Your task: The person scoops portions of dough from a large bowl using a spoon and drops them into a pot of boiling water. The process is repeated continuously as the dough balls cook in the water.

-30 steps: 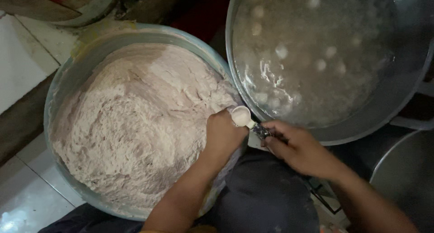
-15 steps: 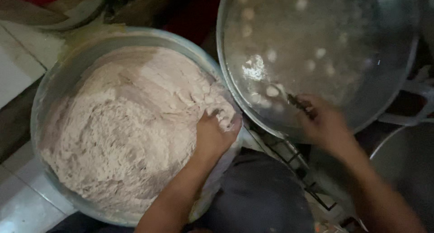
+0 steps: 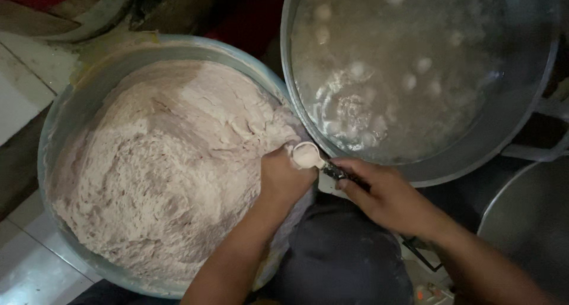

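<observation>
A big round basin (image 3: pixel 59 121) on the left is full of pale pinkish paste (image 3: pixel 160 169). My left hand (image 3: pixel 284 180) is clenched in the paste at the basin's right rim, with a small ball of paste pushed out at the top of the fist. My right hand (image 3: pixel 382 192) grips a spoon (image 3: pixel 308 156) by its dark handle. The spoon's bowl rests against that ball and carries a lump of paste. At the upper right a wide metal pot (image 3: pixel 504 133) holds cloudy water with several white balls (image 3: pixel 355 71) floating in it.
Another metal vessel's rim (image 3: pixel 521 222) shows at the lower right. White floor tiles (image 3: pixel 24 86) lie to the left. A dark-clothed knee (image 3: pixel 344 263) sits below the hands. A wooden and red object (image 3: pixel 53 3) is at the top left corner.
My right hand came back from over the pot's water to the fist at the basin's rim. The spoon now meets a fresh ball of paste squeezed from my left hand.
</observation>
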The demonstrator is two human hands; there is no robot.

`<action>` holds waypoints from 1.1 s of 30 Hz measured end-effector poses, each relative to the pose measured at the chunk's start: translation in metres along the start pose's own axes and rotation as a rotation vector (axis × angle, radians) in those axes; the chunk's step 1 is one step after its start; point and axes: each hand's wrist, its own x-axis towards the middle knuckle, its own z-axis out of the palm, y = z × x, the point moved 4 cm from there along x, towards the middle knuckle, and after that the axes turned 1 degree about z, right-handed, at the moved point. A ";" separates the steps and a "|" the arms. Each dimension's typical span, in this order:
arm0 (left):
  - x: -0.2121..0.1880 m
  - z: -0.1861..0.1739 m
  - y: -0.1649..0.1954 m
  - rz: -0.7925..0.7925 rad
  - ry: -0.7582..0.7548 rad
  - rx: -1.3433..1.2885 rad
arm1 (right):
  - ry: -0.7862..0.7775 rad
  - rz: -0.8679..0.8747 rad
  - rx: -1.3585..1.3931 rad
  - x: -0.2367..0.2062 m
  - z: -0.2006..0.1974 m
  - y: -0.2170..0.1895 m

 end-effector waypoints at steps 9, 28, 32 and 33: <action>0.032 -0.034 -0.006 0.220 -0.162 0.323 | 0.011 0.206 0.260 0.019 -0.029 0.044; 0.013 -0.028 0.009 0.024 0.092 -0.197 | 0.410 0.127 -0.035 0.023 -0.078 0.049; 0.008 -0.026 0.010 0.083 0.116 -0.173 | 0.117 0.250 0.177 0.007 -0.033 0.035; 0.006 -0.026 0.011 0.103 0.122 -0.165 | 0.079 0.266 0.151 0.005 -0.026 0.030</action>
